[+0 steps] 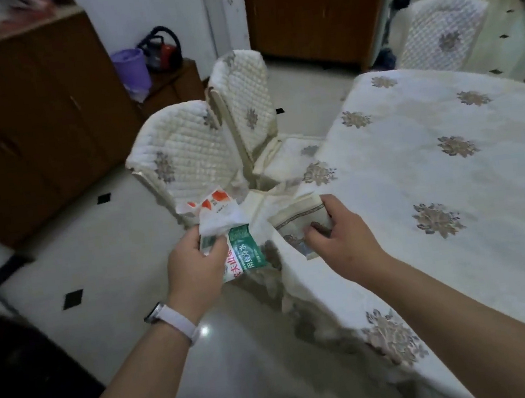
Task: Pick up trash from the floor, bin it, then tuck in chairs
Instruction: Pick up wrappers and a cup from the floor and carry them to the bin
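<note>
Two hands up, centre frame. Left hand [196, 264] is clenched round a wad of trash [220, 221]: white paper with orange print on top, a green-and-white label [244, 251] below, all held above the floor [95, 254]. Right hand [335, 229] has its fingers curled round a folded piece [297, 217] with a patterned border, at the desk [431, 149] corner. Can't tell if that's a corner of the cloth [319, 308] or loose trash. Trash and folded piece are near each other, not touching. Near chair [183, 162] is just beyond the left hand, quilted back toward the camera, standing clear of the desk. Far chair [245, 101] is right behind it, backs angled apart, its seat just beside the desk edge. Third chair [442, 31] is upper right, at the desk's far side. Purple bin [130, 69] is upper left, next to a red appliance [163, 53] and by the brown cabinet [28, 129], well apart from the hands. White wristband [173, 320] on the left wrist.
</note>
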The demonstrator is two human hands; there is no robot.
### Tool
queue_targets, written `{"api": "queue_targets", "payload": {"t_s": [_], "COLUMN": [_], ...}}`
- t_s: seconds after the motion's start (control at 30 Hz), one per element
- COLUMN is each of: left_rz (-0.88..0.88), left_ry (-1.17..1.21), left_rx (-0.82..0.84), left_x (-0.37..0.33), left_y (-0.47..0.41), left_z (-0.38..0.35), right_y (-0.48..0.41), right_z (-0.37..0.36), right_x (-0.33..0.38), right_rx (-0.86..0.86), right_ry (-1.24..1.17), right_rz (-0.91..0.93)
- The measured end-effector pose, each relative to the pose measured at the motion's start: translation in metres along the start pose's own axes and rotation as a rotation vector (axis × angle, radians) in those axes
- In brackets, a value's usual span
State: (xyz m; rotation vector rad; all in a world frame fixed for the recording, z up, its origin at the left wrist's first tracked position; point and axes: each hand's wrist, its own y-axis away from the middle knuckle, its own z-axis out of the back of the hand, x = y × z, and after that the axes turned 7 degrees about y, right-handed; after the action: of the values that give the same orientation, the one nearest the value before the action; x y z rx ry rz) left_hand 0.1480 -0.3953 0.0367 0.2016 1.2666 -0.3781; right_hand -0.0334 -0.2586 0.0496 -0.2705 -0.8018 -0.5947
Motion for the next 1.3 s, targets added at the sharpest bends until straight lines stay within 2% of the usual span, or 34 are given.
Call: {"api": "queue_targets", "payload": {"t_s": [0.4,0.7,1.0,1.2,1.3], "left_rz": [0.178,0.203,0.218,0.237,0.223], "left_ry": [-0.041,-0.048,0.024,0.088,0.108], "left_rx": [-0.321,-0.481,-0.557,-0.521,-0.511], "left_x": [0.075,0.069,0.104,0.162,0.187], "left_y": [-0.090,-0.223,-0.298,-0.357,-0.401], "left_z": [0.135,0.209,0.287,0.359,0.405], "right_y": [-0.155,-0.298,-0.368,-0.403,-0.423], "right_z": [-0.163,-0.242,-0.321,-0.397,-0.433], "right_x": [0.115,0.205,0.278,0.335,0.371], "right_rx": [0.276,0.418,0.467,0.483,0.432], "right_ry": [-0.113,-0.169,-0.104,-0.047,-0.026], "right_rz": [0.248,0.362,0.399,0.404,0.374]}}
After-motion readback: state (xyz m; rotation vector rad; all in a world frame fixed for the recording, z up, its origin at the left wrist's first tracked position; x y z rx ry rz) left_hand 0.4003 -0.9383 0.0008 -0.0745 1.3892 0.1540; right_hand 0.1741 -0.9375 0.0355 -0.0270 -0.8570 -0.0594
